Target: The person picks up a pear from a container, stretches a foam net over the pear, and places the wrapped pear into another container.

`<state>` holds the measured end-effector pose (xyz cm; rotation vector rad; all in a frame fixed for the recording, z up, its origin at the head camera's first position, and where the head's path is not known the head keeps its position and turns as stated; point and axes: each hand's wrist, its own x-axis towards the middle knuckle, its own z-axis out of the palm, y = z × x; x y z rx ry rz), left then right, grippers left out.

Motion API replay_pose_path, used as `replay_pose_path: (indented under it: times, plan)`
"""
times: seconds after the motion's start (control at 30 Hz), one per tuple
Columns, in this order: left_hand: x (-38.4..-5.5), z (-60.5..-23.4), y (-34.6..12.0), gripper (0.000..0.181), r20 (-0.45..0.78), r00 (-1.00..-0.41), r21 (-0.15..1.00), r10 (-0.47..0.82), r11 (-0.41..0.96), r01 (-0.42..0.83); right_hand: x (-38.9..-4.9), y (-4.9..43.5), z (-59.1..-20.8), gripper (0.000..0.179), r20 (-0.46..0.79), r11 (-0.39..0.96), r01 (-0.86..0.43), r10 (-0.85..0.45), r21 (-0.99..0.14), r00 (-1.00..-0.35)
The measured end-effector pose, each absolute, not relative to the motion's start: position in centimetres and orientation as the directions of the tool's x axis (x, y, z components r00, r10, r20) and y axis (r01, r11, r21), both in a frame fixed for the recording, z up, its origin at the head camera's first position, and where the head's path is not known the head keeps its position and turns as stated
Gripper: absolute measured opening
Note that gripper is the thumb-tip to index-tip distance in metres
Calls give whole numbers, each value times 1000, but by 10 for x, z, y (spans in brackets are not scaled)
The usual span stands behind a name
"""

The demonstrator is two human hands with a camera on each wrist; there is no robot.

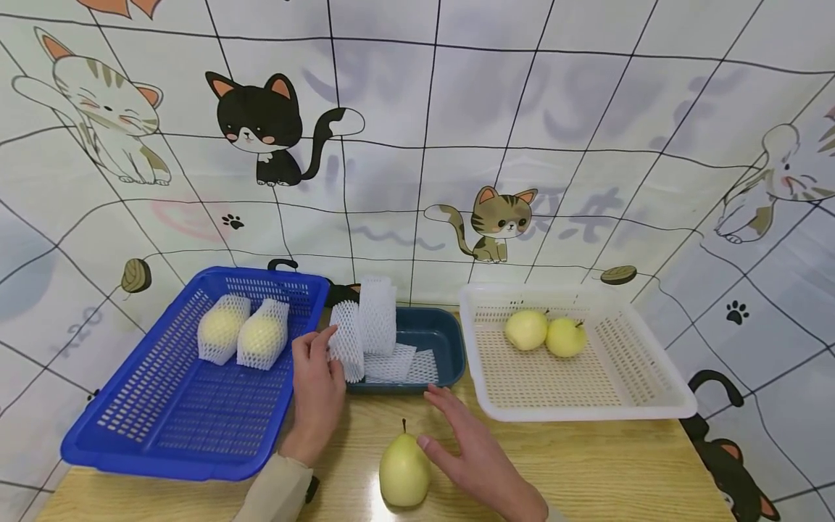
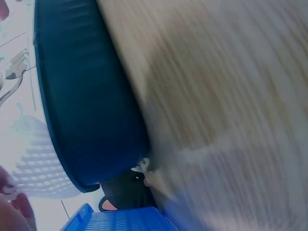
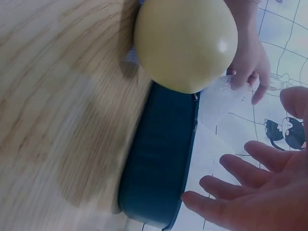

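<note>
My left hand (image 1: 318,391) pinches a white foam net sleeve (image 1: 348,341) at the left end of the dark teal bin (image 1: 450,346). More foam net sleeves (image 1: 377,315) stand and lie in that bin. Between my hands a yellow-green pear (image 1: 404,471) stands on the table with its stem up. My right hand (image 1: 472,453) hovers beside the pear, its fingers spread and holding nothing. In the right wrist view the pear (image 3: 185,43) looms close, with the spread right-hand fingers (image 3: 240,171) apart from it. The left wrist view shows only the edge of the left hand (image 2: 14,214).
On the left, a blue basket (image 1: 176,464) holds two pears in foam nets (image 1: 262,337). A white basket (image 1: 580,415) on the right contains two bare pears (image 1: 527,330). Behind the wooden table (image 1: 587,464) hangs a cat-patterned sheet (image 1: 391,174).
</note>
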<state>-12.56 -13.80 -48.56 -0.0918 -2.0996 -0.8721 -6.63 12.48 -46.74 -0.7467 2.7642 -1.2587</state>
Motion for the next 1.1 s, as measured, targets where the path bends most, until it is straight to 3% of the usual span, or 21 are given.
replay_pose_path:
  times: [0.33, 0.53, 0.8, 0.97, 1.1]
  plan:
    - [-107, -467, -121, 42, 810, -529, 551, -252, 637, 540, -70, 118, -453, 50, 398, 419, -549, -397, -723, -827]
    - [-92, -455, -97, 43, 785, -555, 609, -276, 508, 609, -79, 104, -436, 51, 309, 235, -424, -403, -875, -861]
    - [-77, -439, -76, 54, 567, -783, 823, -255, 123, 555, -87, 96, -424, 56, 201, -56, -199, -495, -978, -846]
    - [-72, -430, -76, 50, 347, -918, 925, -190, -91, 369, -91, 96, -424, 58, 166, -101, -133, -506, -986, -847]
    - [-73, -426, -79, 44, 180, -978, 969, -109, -153, 196, -91, 96, -423, 58, 100, -78, -71, -493, -994, -864]
